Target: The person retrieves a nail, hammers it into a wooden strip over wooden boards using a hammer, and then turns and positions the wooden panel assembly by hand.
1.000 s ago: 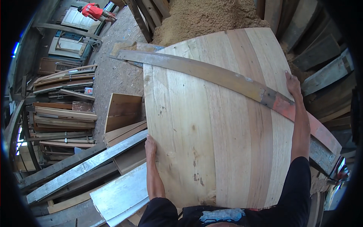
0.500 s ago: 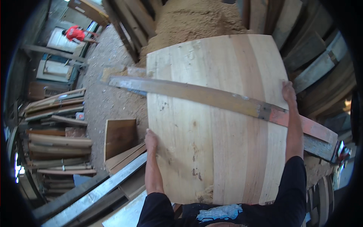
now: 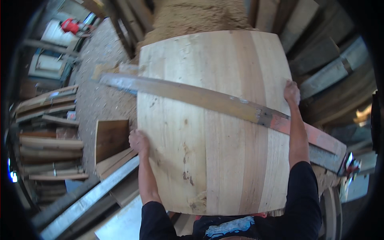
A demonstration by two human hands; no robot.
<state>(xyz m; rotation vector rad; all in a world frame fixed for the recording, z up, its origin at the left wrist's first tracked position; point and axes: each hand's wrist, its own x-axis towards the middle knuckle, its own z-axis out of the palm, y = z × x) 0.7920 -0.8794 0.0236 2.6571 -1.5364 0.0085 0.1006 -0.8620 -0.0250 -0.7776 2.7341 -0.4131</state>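
A large, pale wooden panel (image 3: 176, 132) made of joined boards lies in front of me, with a few dark stains near its lower part. My left hand (image 3: 139, 141) is closed around its left edge, below the middle. Higher up on the opposite side, my right hand (image 3: 292, 93) grips the right edge. Across the panel runs a long narrow bar (image 3: 200, 96), worn yellowish-brown along most of its length and faded red at its right end. The undersides of the panel and the fingers curled beneath it are hidden.
Sawdust (image 3: 196, 18) is heaped beyond the panel. Stacked planks (image 3: 52, 144) fill the left side, and boards (image 3: 320, 52) lean at the right. A brown board (image 3: 110, 140) stands near my left hand. Far left, a person in red (image 3: 71, 26) bends over.
The whole scene, panel and hands included, has shifted left and slightly up in view. Both hands keep their grip on the panel's edges. The left hand's knuckles now show more.
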